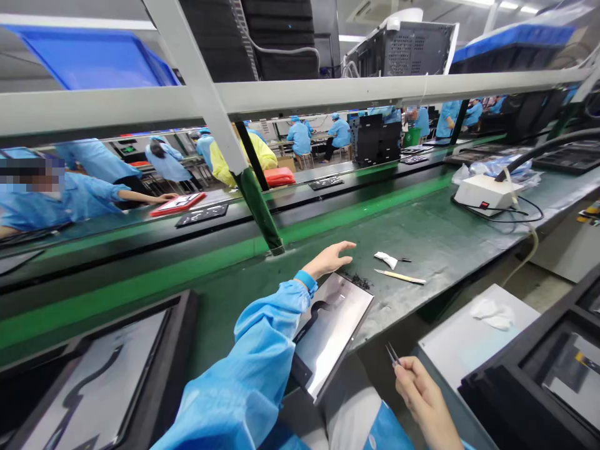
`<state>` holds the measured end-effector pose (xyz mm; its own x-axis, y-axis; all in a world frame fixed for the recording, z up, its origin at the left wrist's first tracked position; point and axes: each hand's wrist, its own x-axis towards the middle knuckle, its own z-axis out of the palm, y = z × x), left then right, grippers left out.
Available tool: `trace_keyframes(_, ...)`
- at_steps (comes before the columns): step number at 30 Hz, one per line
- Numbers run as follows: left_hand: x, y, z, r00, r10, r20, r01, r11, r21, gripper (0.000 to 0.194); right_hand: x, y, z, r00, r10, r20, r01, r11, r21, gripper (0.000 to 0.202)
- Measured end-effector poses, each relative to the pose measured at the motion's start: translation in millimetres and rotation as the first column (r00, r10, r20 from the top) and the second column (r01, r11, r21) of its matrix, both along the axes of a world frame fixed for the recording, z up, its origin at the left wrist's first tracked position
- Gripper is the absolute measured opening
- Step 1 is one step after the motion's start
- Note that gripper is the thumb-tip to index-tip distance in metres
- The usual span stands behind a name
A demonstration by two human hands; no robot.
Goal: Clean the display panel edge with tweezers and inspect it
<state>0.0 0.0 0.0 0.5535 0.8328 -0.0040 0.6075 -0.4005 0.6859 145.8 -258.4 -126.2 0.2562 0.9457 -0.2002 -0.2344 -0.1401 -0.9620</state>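
My left hand (329,259) reaches over the green bench with its fingers apart and nothing in them. Below its wrist lies a flat display panel (335,331) with a silvery back and a black ribbon cable, tilted over the bench edge. A small heap of black bits (359,281) touches the panel's far corner. At the lower right, my right hand (419,390) pinches a pair of tweezers (392,355), tips pointing up and away from the panel. Beyond the heap lie a pale-handled craft knife (400,276) and a crumpled white wipe (387,259).
Black foam trays holding panels stand at left (185,337) and right (510,369). A white box with a black hose (487,194) sits farther along the bench. A slanted post (257,206) rises ahead. Across the conveyor, a co-worker's hand (167,196) touches a red tray (178,204).
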Motion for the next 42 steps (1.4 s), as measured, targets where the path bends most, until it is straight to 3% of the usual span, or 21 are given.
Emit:
trace_keyframes(4, -3, -5, 0.5, 0.990, -0.020, 0.137, 0.034, 0.994, -0.101, 0.047, -1, 0, 1.6, 1.000, 0.012, 0.009, -0.012, 1.000, -0.010, 0.056)
trace_keyframes(8, -10, -13, 6.6, 0.977, -0.002, 0.212, 0.017, 0.998, -0.068, 0.062, 0, 0, -0.6, 0.996, 0.071, 0.058, -0.070, 0.997, -0.010, 0.054)
trace_keyframes(11, -25, -34, 15.8, 0.978, 0.012, 0.209, -0.020, 0.999, 0.036, 0.047, 0, -1, -3.2, 0.978, 0.153, 0.143, -0.153, 0.988, -0.008, 0.051)
trace_keyframes(15, -65, -92, 20.7, 0.988, -0.053, 0.145, 0.027, 0.985, 0.172, 0.019, -5, -5, -2.9, 0.910, 0.218, 0.353, -0.233, 0.972, 0.001, 0.044)
trace_keyframes(17, -89, -127, 11.0, 0.991, -0.101, 0.084, 0.082, 0.975, 0.205, 0.021, -10, -7, -1.9, 0.860, 0.233, 0.454, -0.276, 0.961, 0.029, 0.041)
trace_keyframes(18, -100, -144, 2.3, 0.989, -0.142, -0.031, 0.145, 0.951, 0.273, 0.029, -13, -8, -1.5, 0.833, 0.241, 0.499, -0.302, 0.952, 0.045, 0.039)
trace_keyframes(20, -118, -175, -20.9, 0.961, -0.154, -0.230, 0.228, 0.913, 0.338, 0.049, -19, -8, -0.5, 0.773, 0.249, 0.584, -0.354, 0.932, 0.071, 0.033)
trace_keyframes(22, -129, -198, -47.4, 0.930, -0.158, -0.332, 0.281, 0.888, 0.365, 0.062, -24, -9, 1.5, 0.701, 0.248, 0.668, -0.405, 0.910, 0.088, 0.027)
trace_keyframes(24, -131, -213, -71.2, 0.933, -0.118, -0.341, 0.273, 0.849, 0.453, 0.068, -29, -8, 5.3, 0.637, 0.213, 0.741, -0.435, 0.893, 0.118, 0.025)
trace_keyframes(27, -124, -222, -94.1, 0.959, -0.053, -0.279, 0.216, 0.774, 0.595, 0.056, -35, -6, 12.5, 0.577, 0.089, 0.812, -0.418, 0.887, 0.199, 0.031)
trace_keyframes(33, -105, -224, -101.6, 0.983, -0.034, -0.181, 0.158, 0.658, 0.736, 0.031, -38, -4, 18.5, 0.482, -0.089, 0.872, -0.357, 0.888, 0.288, 0.036)
trace_keyframes(42, -95, -227, -99.9, 0.992, -0.005, -0.123, 0.098, 0.638, 0.764, 0.030, -36, -5, 19.4, 0.434, -0.063, 0.899, -0.280, 0.939, 0.201, 0.035)
